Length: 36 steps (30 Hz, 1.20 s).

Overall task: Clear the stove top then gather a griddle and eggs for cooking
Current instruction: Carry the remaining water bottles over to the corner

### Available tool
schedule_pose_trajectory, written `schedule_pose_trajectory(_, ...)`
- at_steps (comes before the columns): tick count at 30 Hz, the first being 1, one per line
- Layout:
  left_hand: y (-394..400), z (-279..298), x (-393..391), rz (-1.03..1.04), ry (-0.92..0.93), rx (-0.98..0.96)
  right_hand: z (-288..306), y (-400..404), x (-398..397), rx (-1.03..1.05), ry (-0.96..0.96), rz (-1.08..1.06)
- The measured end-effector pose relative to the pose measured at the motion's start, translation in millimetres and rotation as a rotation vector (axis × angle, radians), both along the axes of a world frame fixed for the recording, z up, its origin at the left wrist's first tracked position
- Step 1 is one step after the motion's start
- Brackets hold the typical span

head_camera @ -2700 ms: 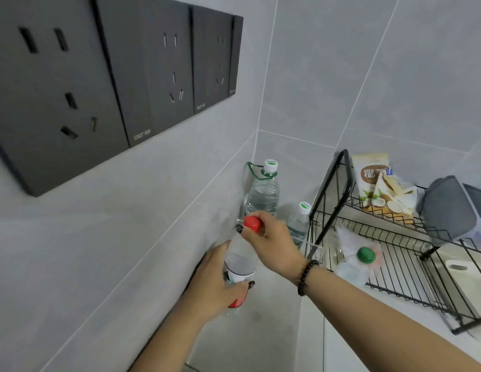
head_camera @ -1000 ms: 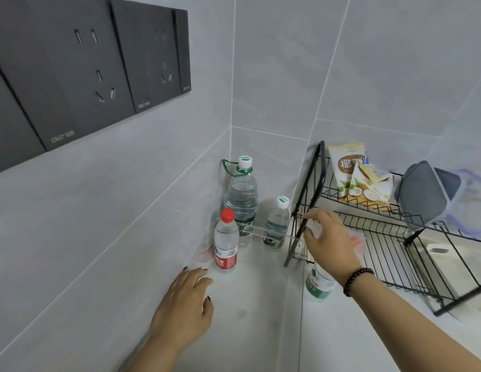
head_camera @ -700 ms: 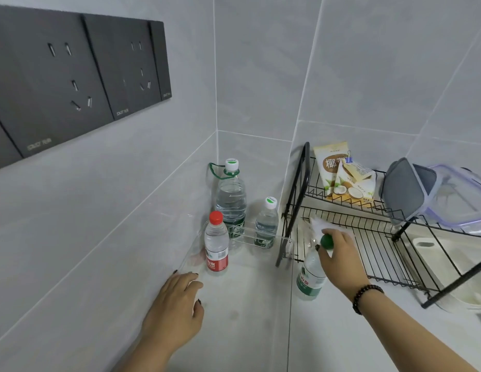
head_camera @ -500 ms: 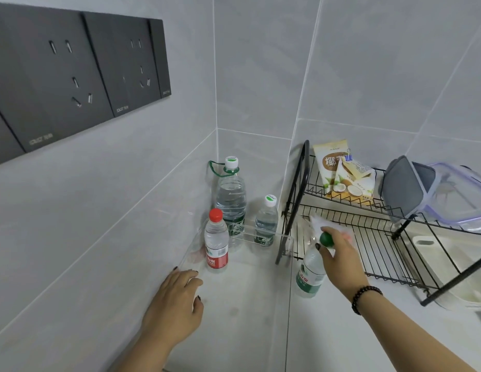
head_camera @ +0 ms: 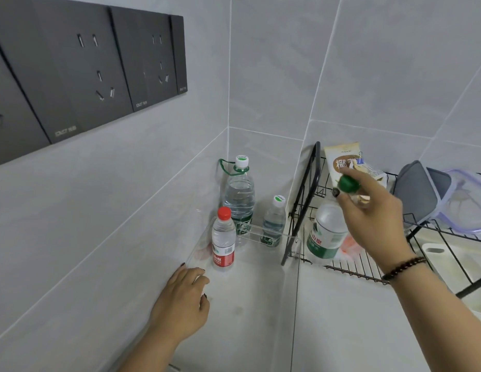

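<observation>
A green-capped bottle (head_camera: 328, 232) was pinched at its neck by the right hand (head_camera: 373, 210), apparently for shifting; the left hand (head_camera: 183, 299) was rested spread on the bench (head_camera: 341, 318). No griddle or eggs were seen.

Clear glossy plastic bottles (head_camera: 223, 241), black wire rack (head_camera: 309, 194), smooth matt grey tiles (head_camera: 274, 63).

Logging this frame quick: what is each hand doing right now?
Left hand: open, resting on the counter, holding nothing.
Right hand: gripping the green-capped bottle by its neck.
</observation>
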<state>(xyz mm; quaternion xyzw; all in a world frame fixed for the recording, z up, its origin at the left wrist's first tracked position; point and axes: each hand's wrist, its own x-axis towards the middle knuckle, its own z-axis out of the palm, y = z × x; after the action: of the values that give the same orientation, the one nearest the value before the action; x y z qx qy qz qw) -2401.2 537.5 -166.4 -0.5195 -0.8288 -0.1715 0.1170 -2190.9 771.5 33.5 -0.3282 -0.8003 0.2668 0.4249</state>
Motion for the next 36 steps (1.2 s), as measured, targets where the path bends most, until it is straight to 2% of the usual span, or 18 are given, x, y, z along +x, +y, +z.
schedule_pose_trajectory(3, -0.3, -0.5, -0.2, -0.017, -0.005, -0.003, 17.9, -11.7, -10.8, 0.048, 0.061, 0.053)
schedule_pose_trajectory(6, -0.5, -1.0, -0.1, -0.021, -0.017, -0.021, 20.9, -17.6, -26.0, -0.007, 0.063, 0.12)
schedule_pose_trajectory(12, -0.8, -0.5, 1.3, -0.032, -0.024, -0.02, -28.3, -23.6, -67.2, -0.223, -0.162, 0.219)
schedule_pose_trajectory(17, -1.4, 0.8, 2.3, -0.036, -0.056, -0.047, -80.0, -34.2, -95.1, -0.269, -0.292, 0.2)
schedule_pose_trajectory(23, -2.1, 3.8, 2.5, -0.047, -0.045, -0.037, -107.6, -35.4, -118.0, -0.326, -0.278, 0.196)
schedule_pose_trajectory(36, -2.1, 0.7, 0.1, -0.054, -0.078, -0.075, -116.5, -27.7, -139.8, -0.374, -0.234, 0.185)
